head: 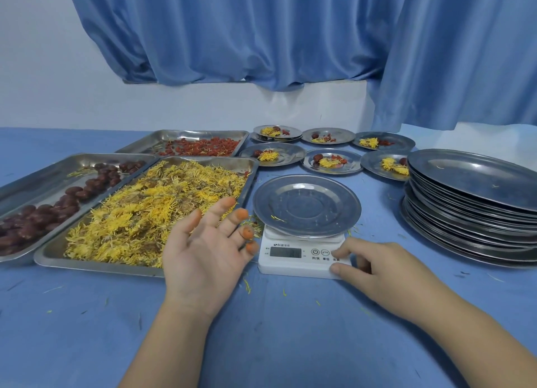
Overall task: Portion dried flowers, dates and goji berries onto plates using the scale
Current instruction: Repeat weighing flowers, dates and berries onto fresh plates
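A white scale (293,267) stands at the table's middle with a bare steel plate (306,206) on top. My right hand (374,267) rests at the scale's right front corner, index fingertip on a button and thumb against the front edge. My left hand (207,248) hovers palm up, fingers spread and orange-stained, over the near right corner of the tray of yellow dried flowers (151,213). A tray of dark red dates (52,201) lies to the left, and a tray of goji berries (200,146) sits behind.
Several filled steel plates (331,161) sit in two rows behind the scale. A tall stack of steel plates (470,207) stands at the right. Loose petals litter the blue tablecloth (261,329). Blue curtains hang over the white wall behind.
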Motion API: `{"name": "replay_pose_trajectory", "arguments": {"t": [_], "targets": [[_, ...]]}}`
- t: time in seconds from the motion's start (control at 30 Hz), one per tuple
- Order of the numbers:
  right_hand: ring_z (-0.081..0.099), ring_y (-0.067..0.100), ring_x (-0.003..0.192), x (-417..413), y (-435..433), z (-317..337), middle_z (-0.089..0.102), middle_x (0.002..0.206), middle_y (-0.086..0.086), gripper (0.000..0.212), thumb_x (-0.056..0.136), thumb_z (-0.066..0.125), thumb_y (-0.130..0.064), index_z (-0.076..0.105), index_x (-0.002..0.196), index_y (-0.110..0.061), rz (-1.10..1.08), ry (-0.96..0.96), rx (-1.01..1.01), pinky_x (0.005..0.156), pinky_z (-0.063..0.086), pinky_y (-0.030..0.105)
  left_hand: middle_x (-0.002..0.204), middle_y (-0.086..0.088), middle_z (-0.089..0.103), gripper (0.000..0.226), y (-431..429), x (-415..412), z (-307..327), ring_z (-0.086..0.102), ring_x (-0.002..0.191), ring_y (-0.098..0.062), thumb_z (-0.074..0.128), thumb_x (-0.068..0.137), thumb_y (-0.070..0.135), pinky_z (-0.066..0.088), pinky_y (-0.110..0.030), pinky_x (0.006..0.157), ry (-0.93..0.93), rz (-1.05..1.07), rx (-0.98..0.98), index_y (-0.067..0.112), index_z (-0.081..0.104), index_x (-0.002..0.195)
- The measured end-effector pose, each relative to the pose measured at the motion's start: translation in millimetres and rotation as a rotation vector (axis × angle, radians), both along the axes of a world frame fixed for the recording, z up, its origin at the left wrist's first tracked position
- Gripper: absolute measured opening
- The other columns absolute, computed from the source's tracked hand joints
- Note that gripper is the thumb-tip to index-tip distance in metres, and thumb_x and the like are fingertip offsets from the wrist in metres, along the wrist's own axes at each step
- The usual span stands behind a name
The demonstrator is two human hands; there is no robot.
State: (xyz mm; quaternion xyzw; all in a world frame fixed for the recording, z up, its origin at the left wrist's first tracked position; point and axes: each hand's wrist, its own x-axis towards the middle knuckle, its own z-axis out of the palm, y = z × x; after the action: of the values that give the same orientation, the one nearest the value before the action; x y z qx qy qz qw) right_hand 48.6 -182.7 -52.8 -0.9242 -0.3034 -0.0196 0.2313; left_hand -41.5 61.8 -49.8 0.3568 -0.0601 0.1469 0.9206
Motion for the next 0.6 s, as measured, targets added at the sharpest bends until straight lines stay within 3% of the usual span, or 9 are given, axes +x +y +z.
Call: {"name": "replay_pose_trajectory", "arguments": {"t": [0.1,0.37,0.53,0.6], "targets": [[0.047,-0.001,0.057,-2.2,1.7,1.4,0.053,0.066,-0.023,0.017,0.079,0.054,-0.062,0.056,0.088,-0.047,-0.047,0.054,0.038,0.046,0.028,0.016,0.092,-0.006,0.062,0.041,-1.0,0.1,0.0,0.055,0.076,-0.022,0.060,0.074,0.045,0.044,-0.035,0.069,0.000,-0.011,0.031,0.016,0.073,0.099],[0.044,0.000,0.050,-6.6,7.2,8.1,0.051,0.058,-0.020,0.019,0.081,0.054,-0.058,0.060,0.081,-0.041,-0.082,0.081,0.057,0.045,0.028,0.018,0.090,-0.007,0.062,0.040,-3.5,-0.9,0.8,0.056,0.074,-0.022,0.056,0.076,0.044,0.042,-0.035,0.068,0.016,-0.014,0.054,0.014,0.072,0.098],[0.049,0.003,0.057,-13.9,10.7,4.3,0.055,0.061,-0.017,0.017,0.084,0.051,-0.055,0.053,0.088,-0.038,-0.070,-0.029,0.006,0.048,0.033,0.022,0.089,-0.008,0.063,0.051,-5.0,-1.5,3.7,0.056,0.073,-0.023,0.079,0.057,0.044,0.043,-0.035,0.067,0.030,-0.017,0.077,0.013,0.072,0.098],[0.049,0.003,0.059,-13.4,12.3,3.5,0.056,0.067,-0.027,0.010,0.087,0.050,-0.045,0.052,0.089,-0.035,-0.072,-0.084,-0.001,0.048,0.030,0.022,0.090,-0.009,0.063,0.054,-5.2,-1.8,4.0,0.056,0.073,-0.022,0.081,0.055,0.044,0.042,-0.036,0.067,0.034,-0.017,0.087,0.013,0.072,0.098]]}}
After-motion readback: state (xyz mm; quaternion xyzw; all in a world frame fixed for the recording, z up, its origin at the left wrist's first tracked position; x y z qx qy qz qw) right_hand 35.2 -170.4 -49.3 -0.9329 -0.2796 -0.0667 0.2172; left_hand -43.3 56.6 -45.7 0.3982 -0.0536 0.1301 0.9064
